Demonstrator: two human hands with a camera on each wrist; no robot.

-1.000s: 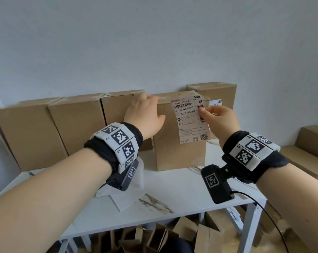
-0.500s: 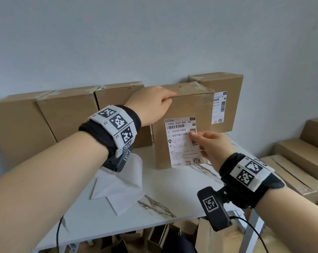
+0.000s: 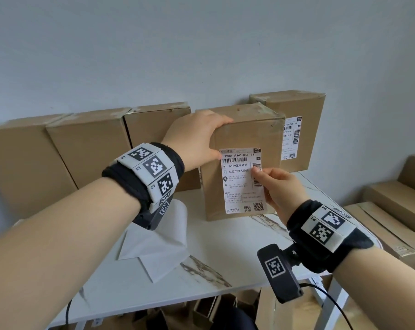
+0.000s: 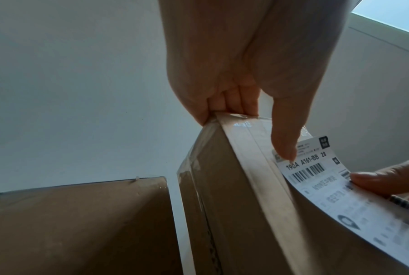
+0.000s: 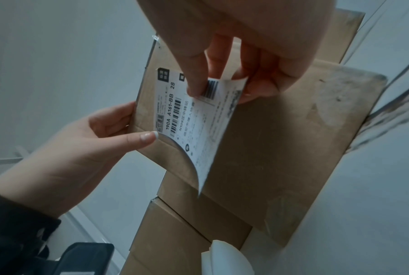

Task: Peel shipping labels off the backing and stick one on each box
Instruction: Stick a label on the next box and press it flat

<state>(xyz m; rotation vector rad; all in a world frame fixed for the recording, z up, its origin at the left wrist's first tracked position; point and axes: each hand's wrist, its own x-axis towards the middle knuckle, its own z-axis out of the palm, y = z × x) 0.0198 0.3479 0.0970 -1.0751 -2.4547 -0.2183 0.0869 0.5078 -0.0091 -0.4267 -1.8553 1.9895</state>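
Note:
A brown cardboard box (image 3: 247, 132) stands upright on the white table (image 3: 213, 270). My left hand (image 3: 201, 139) grips its top left corner, fingers over the top, thumb on the top left corner of the white shipping label (image 3: 239, 184). My right hand (image 3: 270, 184) pinches the label's right edge between thumb and fingers. In the right wrist view the label (image 5: 194, 121) touches the box (image 5: 293, 139) near its top, and its lower part curls away from the face. The left wrist view shows the thumb on the label (image 4: 316, 178).
A labelled box (image 3: 297, 108) stands behind at the right, against the wall. Three plain boxes (image 3: 87, 148) line the wall at the left. White backing sheets (image 3: 158, 241) lie on the table under my left wrist. More cartons (image 3: 392, 210) are stacked at the right.
My right hand has brought the label down from the box's top edge onto its front face. My left thumb has come to rest on the label's top left corner.

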